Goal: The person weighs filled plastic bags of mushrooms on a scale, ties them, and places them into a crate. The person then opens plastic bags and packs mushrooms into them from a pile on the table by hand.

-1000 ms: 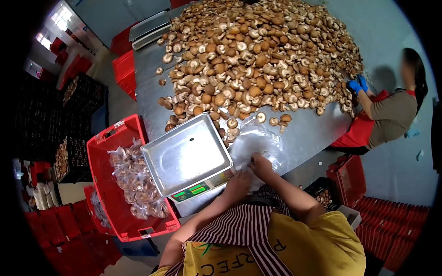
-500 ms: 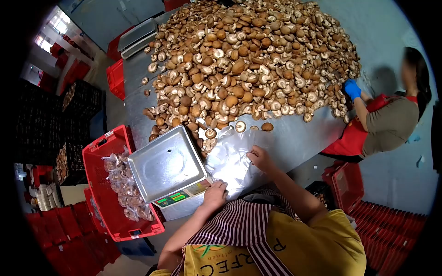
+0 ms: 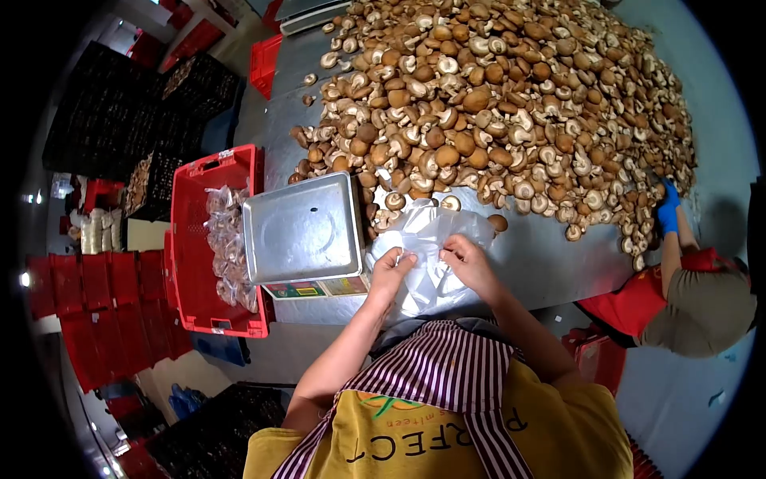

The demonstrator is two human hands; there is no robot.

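Observation:
Clear plastic bags [image 3: 431, 290] lie in a loose pile on the metal table in front of me. My left hand [image 3: 389, 273] pinches the plastic between thumb and fingers on the left side of the pile. On the other side, my right hand [image 3: 469, 263] also has its fingertips closed on the plastic. A digital scale [image 3: 302, 227] with a bare metal pan stands just left of my left hand. Beyond the bags rises a big heap of shiitake mushrooms [image 3: 495, 104]. Whether a single bag is separated between my fingers cannot be made out.
A red crate [image 3: 182, 271] holding several bagged portions of mushrooms [image 3: 227, 239] stands left of the scale. At the right, a co-worker in a red apron has a blue-gloved hand [image 3: 669, 209] at the heap. Stacked red crates [image 3: 88, 279] and dark crates [image 3: 112, 112] stand farther left.
My left hand has moved from the scale's front corner onto the plastic bags and now pinches them. My right hand stays on the plastic. The view has shifted, and the co-worker's gloved hand appears lower.

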